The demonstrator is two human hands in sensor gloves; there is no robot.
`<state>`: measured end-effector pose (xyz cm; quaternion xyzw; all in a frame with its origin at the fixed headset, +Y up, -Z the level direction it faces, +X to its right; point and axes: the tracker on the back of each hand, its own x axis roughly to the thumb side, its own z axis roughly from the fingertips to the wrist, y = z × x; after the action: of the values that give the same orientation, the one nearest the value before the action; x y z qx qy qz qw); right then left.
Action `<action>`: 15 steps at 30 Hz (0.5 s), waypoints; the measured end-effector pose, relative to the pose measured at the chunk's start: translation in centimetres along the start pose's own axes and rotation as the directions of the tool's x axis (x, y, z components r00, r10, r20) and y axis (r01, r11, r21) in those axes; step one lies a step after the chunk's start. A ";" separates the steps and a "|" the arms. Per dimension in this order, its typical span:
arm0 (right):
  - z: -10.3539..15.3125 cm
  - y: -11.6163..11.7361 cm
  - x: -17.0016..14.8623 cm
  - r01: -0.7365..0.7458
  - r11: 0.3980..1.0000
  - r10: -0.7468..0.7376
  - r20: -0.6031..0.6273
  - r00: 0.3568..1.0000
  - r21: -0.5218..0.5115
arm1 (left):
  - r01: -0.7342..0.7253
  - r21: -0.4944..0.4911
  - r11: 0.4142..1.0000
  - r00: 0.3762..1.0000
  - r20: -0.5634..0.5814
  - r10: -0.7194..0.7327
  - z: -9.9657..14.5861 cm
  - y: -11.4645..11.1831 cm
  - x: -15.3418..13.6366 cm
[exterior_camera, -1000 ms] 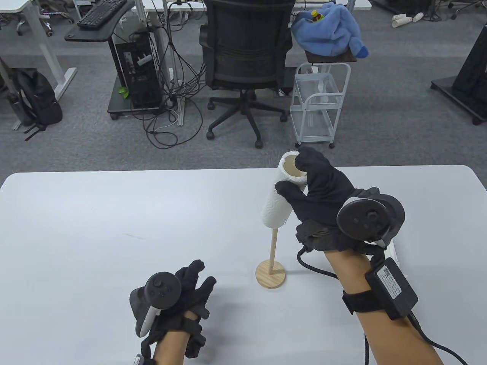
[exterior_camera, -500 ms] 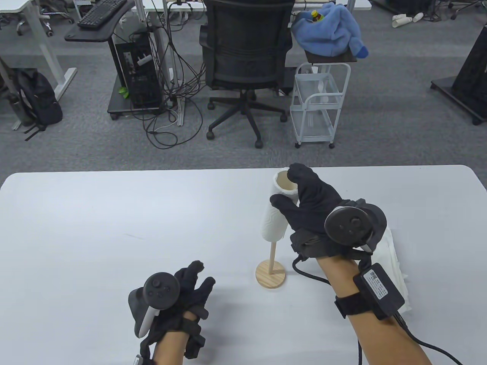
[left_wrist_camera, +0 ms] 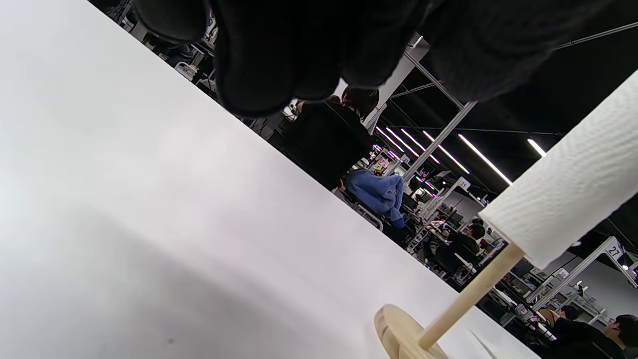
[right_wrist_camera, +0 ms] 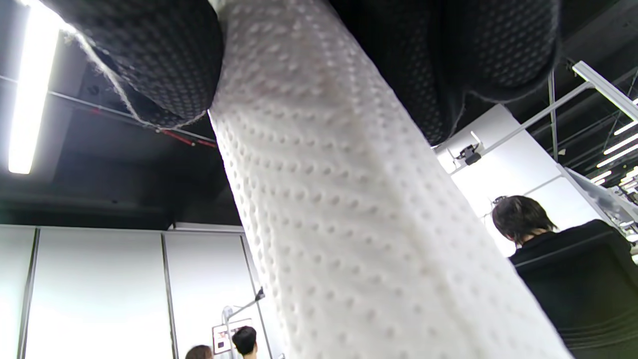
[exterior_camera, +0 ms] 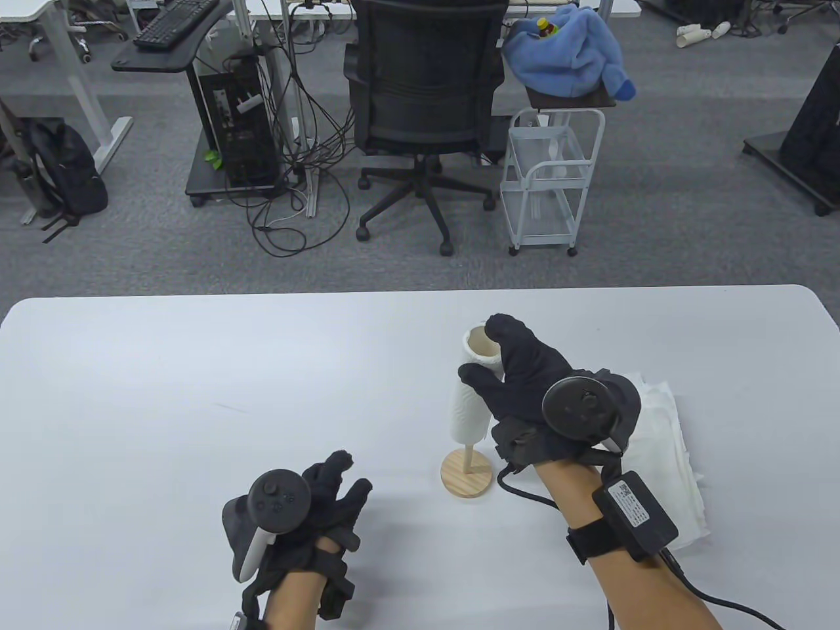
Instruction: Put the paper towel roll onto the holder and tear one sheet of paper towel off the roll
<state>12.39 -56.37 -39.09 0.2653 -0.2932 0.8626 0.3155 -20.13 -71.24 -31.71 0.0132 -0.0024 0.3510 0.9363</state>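
Midway down the wooden dowel holder (exterior_camera: 467, 467), the dimpled white paper towel roll (exterior_camera: 469, 403) sits in the right hand (exterior_camera: 525, 387) grip, thumb and fingers curled round it. Beside the round base, the left hand (exterior_camera: 321, 499) rests loose and empty on the white surface (exterior_camera: 164, 407).

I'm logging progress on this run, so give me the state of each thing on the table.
paper towel roll: threaded on the rod, not yet down on the base
holder: upright
right hand: grips the roll
left hand: idle, holds nothing
stack of loose sheets: flat on the table
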 end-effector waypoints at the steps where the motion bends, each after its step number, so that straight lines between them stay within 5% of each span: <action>1: 0.1 0.2 -0.1 -0.004 1.000 0.004 -0.001 1.000 0.004 | -0.003 0.001 1.000 1.000 0.000 0.003 0.0 0.0 0.0; 15: 2.1 2.2 -1.8 0.018 0.999 -0.016 -0.052 0.999 0.035 | -0.008 -0.006 1.000 1.000 0.002 0.008 0.0 0.0 0.0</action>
<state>12.62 -59.84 -39.54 0.2510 -0.2673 0.8716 0.3255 -20.11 -71.24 -31.74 0.0108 -0.0044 0.3546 0.9350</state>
